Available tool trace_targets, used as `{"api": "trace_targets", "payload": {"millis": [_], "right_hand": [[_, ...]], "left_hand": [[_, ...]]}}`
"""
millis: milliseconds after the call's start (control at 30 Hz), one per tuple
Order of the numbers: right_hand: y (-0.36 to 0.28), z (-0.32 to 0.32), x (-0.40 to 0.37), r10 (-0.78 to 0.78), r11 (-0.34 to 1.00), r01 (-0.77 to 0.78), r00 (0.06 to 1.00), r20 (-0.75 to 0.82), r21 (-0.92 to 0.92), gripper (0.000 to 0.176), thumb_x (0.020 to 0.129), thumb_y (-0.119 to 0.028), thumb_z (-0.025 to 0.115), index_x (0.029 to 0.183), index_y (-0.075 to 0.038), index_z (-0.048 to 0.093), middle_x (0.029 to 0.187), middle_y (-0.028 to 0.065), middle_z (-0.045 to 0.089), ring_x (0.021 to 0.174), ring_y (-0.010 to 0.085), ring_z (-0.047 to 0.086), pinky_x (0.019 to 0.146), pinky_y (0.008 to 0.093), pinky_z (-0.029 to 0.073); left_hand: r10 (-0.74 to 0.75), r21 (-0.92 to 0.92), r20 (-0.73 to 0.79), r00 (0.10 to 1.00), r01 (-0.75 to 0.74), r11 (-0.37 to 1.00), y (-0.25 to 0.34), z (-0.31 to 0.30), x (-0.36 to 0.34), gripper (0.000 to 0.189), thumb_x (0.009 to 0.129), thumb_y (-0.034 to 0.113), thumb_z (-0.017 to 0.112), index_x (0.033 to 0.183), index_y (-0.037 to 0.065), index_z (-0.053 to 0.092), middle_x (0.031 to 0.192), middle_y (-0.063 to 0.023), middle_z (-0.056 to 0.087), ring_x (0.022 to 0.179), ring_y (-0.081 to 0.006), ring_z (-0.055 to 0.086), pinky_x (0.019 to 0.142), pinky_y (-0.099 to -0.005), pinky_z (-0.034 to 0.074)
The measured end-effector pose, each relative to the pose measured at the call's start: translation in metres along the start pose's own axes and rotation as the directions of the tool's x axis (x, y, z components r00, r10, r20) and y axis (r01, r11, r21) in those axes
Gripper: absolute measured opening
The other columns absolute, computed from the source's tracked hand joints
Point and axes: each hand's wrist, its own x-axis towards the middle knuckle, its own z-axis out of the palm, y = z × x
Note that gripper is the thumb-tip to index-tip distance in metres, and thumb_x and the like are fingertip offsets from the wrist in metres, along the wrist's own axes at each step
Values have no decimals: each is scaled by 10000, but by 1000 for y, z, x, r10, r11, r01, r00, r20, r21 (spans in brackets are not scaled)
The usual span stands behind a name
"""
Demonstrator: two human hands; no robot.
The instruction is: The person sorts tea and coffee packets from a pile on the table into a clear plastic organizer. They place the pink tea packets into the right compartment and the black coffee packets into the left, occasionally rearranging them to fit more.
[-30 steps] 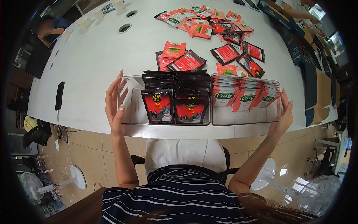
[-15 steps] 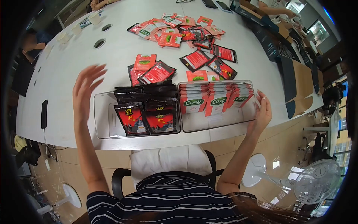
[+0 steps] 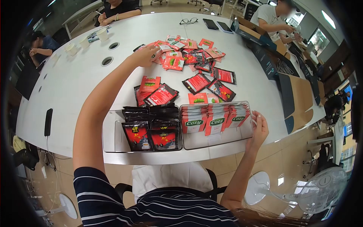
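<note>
My left hand (image 3: pixel 145 56) reaches over the left part of a pile of red and pink sachets (image 3: pixel 174 62); its fingers are bent down and partly hidden. My right hand (image 3: pixel 259 128) rests with fingers apart against the right wall of a clear box (image 3: pixel 216 143) holding rows of Cozy sachets (image 3: pixel 194 123). Beside it, a second clear box (image 3: pixel 109 132) contains black and red coffee sachets (image 3: pixel 164 139). Loose red and black sachets (image 3: pixel 162 94) lie just behind the boxes, with more (image 3: pixel 196 83) to their right.
On the right stand open cardboard boxes (image 3: pixel 297 98). Phones (image 3: pixel 210 24) and glasses (image 3: pixel 188 21) lie at the far edge. Paper cups (image 3: pixel 102 35) stand far left, near round table holes (image 3: pixel 107 61). Other people sit or stand around the table. A black power bank (image 3: pixel 48 122) lies at left.
My left hand has moved from above the left box forward and right to the far pile. My right hand stays at the right box. The view has tilted up, showing more people.
</note>
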Motion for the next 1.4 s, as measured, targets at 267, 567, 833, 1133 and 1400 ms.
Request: {"api": "trace_targets", "payload": {"millis": [267,567,833,1133,1400], "right_hand": [[-5,3,0,19,999,-20,1000,9,48,219,934,-170,510,1031,-3,616,979,46,629,863,72,551,766,206,441],[-4,2,1,-1,997,-1,1000,28,75,193,925,-138,519,998,3,628,955,74,653,815,89,572,761,227,444],[-3,0,0,-5,998,0,998,68,70,232,933,-177,513,1039,7,607,967,57,633,825,70,554,782,217,448],[0,-1,-1,-19,997,13,997,74,76,233,935,-166,507,1041,19,600,956,68,634,824,82,571,781,218,452],[-3,2,1,-10,995,5,999,52,96,199,924,-121,513,998,25,625,934,85,648,801,98,575,758,235,460]], "left_hand": [[230,87,66,971,-235,968,-10,17,45,561,709,51,611,1255,49,484,1302,-144,483,1176,-296,482,952,-392,416],[94,-91,99,991,-85,992,18,-17,38,459,702,4,605,1145,123,621,939,-130,664,839,-310,622,730,-379,496],[128,26,79,989,-130,991,25,-25,26,134,749,152,650,872,116,687,839,-59,666,775,-261,632,653,-373,498],[74,1,101,992,-75,997,33,-7,29,546,803,91,540,1331,161,424,1169,-91,578,1016,-301,571,825,-417,471],[128,104,157,979,-145,984,55,-14,42,463,781,77,513,1233,171,552,894,-77,665,832,-274,625,720,-383,491]]}}
